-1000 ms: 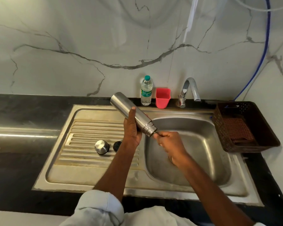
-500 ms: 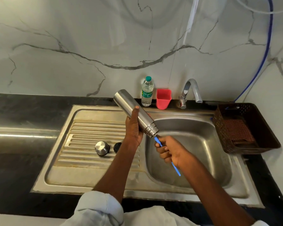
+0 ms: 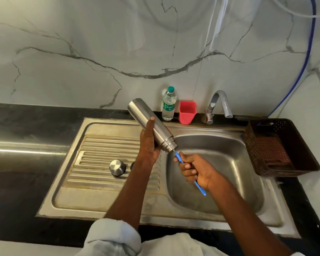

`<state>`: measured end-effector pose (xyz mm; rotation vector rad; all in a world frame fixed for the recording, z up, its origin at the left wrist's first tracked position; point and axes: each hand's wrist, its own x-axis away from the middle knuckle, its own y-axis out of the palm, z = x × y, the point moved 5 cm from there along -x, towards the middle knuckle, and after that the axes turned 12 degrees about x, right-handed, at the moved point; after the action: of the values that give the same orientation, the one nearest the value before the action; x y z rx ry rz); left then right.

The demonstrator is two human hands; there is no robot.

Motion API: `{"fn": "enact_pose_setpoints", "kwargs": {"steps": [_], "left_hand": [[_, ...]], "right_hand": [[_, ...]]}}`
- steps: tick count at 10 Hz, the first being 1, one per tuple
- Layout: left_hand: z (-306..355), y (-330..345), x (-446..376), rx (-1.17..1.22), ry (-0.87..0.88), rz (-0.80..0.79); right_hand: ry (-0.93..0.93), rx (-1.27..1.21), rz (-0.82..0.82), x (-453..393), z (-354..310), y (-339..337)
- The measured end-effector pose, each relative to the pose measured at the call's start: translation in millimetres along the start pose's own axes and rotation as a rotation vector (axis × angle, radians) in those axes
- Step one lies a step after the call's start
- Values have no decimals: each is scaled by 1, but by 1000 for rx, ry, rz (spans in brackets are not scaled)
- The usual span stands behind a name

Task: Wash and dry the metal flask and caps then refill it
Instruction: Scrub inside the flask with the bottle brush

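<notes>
Your left hand (image 3: 149, 143) grasps the metal flask (image 3: 151, 126) around its middle, holding it tilted above the edge of the sink basin (image 3: 229, 163), base up toward the wall and open mouth angled down to the right. Your right hand (image 3: 196, 169) is clenched around the blue handle of a brush (image 3: 199, 187), whose upper end meets the flask's mouth; the brush head itself is hidden. The handle's lower end juts out below your palm, over the basin. On the ribbed drainboard (image 3: 103, 154) to the left stands the steel cap (image 3: 117, 167), and just beside it a small dark cap (image 3: 132, 165) shows partly behind your left wrist. Along the back ledge, a plastic water bottle (image 3: 168, 104) with a green top stands next to a red cup (image 3: 187, 112), near the curved tap (image 3: 218, 106). A dark brown basket (image 3: 303, 163) holding a folded cloth (image 3: 272, 150) sits on the black counter (image 3: 26, 126) right of the sink.
</notes>
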<state>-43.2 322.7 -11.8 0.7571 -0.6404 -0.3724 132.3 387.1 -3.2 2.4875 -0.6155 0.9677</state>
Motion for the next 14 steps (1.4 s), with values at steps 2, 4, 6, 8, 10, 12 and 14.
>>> {"fn": "enact_pose_setpoints", "kwargs": {"steps": [2,4,6,8,10,12,14], "left_hand": [[-1,-3,-2,47,59,76],[0,4,-3,71,58,39],[12,5,-4,27,110,16],[7,-4,3,137,142,190],[7,-2,6,215,125,211],[14,-3,10,153,64,122],[10,-2,5,77,-34,68]], "right_hand": [[-551,1127,816,21,-21,-3],[-214,377,343,0,-14,0],[-335,487,414,7,-16,-3],[-707,1443,878,35,-33,19],[-804,1402,1101,40,-33,20],[-36,179,89,11,-28,13],[-529,986,596,17,-25,6]]}}
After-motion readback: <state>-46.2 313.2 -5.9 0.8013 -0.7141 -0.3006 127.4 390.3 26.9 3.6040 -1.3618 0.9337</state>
